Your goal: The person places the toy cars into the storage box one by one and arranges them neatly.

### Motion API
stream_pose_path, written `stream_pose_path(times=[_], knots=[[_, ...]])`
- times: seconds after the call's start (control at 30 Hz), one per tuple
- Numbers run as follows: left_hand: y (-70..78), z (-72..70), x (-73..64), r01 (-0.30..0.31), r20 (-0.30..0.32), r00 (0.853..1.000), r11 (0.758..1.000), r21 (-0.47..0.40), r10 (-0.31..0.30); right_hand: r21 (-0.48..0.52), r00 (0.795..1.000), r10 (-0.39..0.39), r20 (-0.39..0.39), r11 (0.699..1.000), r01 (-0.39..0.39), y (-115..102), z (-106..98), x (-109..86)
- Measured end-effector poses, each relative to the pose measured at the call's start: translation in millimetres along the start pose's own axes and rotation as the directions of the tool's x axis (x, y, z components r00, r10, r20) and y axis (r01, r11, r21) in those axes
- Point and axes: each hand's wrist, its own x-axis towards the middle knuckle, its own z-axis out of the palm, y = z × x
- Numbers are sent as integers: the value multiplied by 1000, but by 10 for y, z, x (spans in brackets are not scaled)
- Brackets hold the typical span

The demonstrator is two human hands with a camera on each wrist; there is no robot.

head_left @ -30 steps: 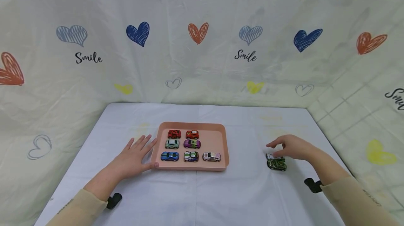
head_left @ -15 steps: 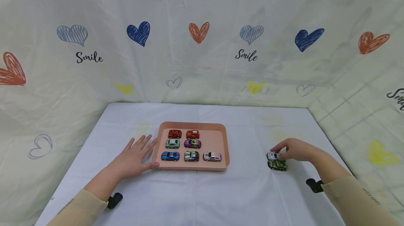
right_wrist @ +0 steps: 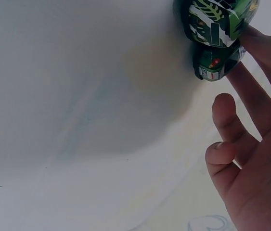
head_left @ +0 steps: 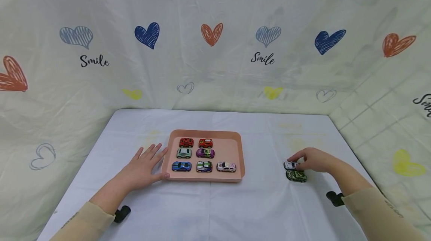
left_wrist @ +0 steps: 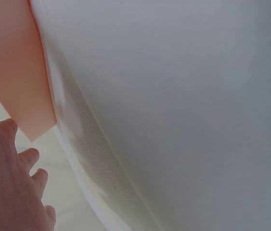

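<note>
My left hand (head_left: 139,173) lies with fingers spread at the left side of a pink tray (head_left: 229,144), its thumb at the tray's lower left rim. The left wrist view shows the fingertips beside the tray's corner (left_wrist: 24,96). On the right, my right hand (head_left: 314,159) pinches a small white-and-green toy car (head_left: 289,165) between thumb and index finger. Directly in front of it sits a green camouflage toy car (head_left: 296,176), close against it. In the right wrist view the pinched car (right_wrist: 215,62) is partly hidden behind the camouflage one (right_wrist: 212,24).
Several toy cars stand in rows in the tray: two red ones at the back, a mint car (head_left: 183,153) and a purple car (head_left: 205,153) in the middle, blue, striped and white ones in front. A white cloth (head_left: 235,211) covers the table; a heart-printed curtain (head_left: 232,76) hangs behind.
My right hand has come down from just above the white-and-green car, and thumb and index finger now pinch it. My left hand and the tray have stayed put.
</note>
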Motion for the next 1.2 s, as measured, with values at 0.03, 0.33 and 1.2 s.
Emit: stream_pose_path(times=[0.03, 0.33, 1.2], knots=[[0, 0, 2, 1, 3, 1000, 1000, 0, -1, -3, 1000, 1, -3, 1000, -1, 2, 3, 4], [-32, 40, 9, 12, 22, 1000, 1000, 6, -12, -34, 1000, -11, -15, 999, 10, 6, 15, 26], [-44, 52, 0, -10, -8, 1000, 999, -31, 10, 56, 998, -57, -37, 997, 59, -120, -50, 113]])
